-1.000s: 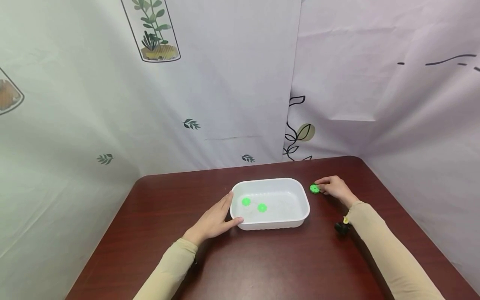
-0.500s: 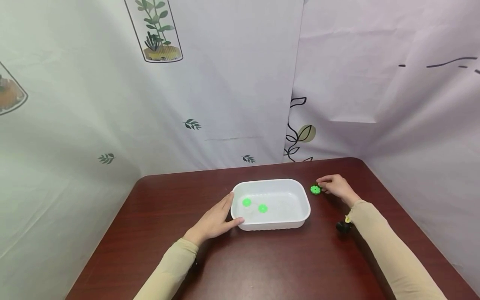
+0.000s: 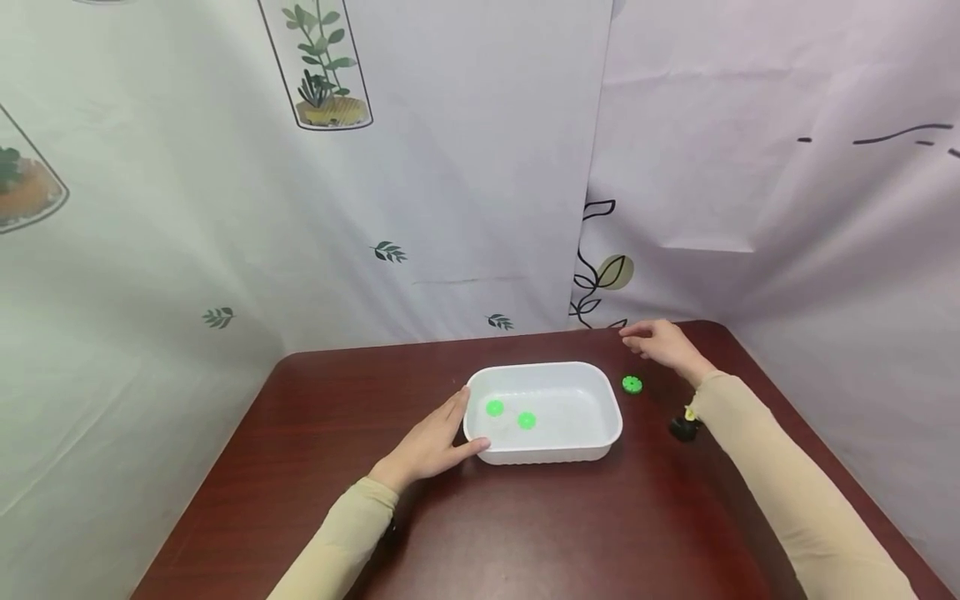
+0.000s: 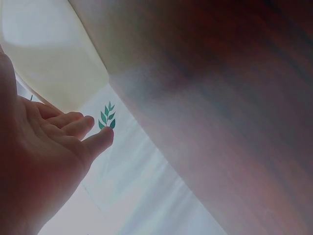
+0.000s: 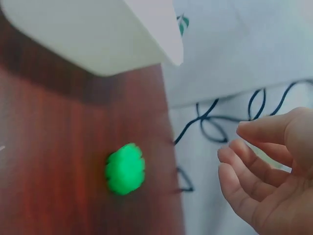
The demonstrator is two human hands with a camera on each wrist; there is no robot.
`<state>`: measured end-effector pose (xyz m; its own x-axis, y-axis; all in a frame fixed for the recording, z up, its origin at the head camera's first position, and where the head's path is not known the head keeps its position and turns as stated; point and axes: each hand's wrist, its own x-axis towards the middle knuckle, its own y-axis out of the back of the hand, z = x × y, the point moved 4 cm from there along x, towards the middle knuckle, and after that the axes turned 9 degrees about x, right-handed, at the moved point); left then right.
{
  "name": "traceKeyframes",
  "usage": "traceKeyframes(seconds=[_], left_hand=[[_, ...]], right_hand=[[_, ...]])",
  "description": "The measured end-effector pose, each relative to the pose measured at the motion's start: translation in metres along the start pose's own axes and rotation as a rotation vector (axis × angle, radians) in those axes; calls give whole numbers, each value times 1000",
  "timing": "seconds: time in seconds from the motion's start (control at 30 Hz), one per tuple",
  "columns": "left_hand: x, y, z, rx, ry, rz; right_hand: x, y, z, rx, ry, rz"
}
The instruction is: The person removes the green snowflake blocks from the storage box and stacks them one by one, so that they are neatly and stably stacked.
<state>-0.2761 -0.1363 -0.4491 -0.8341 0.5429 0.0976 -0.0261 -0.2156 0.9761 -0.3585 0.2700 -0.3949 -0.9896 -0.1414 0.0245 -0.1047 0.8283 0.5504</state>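
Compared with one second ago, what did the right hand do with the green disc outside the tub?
The right hand let go of the green disc and lifted away toward the backdrop; its fingers now hold nothing. The disc stays on the table beside the white tub. The left hand still rests on the tub's left end, two discs inside.

Left hand point(image 3: 429, 444) lies flat, fingers straight, thumb spread, sleeved forearm stretched forward. Right hand point(image 3: 663, 343) is raised, fingers loosely curled, holding nothing, arm extended.
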Motion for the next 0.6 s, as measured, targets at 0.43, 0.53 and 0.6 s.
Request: traceKeyframes(seconds=[0.43,0.53,0.6], left_hand=[[-2,-3,1,9,2,7],[-2,-2,2,18,-2,18],[-2,-1,2,19,-7,28]], right_hand=[[16,-28,-66,-153,131,-56],[16,-39,-76,-164,176,-86],[15,-47,-82,-169,207,-108]])
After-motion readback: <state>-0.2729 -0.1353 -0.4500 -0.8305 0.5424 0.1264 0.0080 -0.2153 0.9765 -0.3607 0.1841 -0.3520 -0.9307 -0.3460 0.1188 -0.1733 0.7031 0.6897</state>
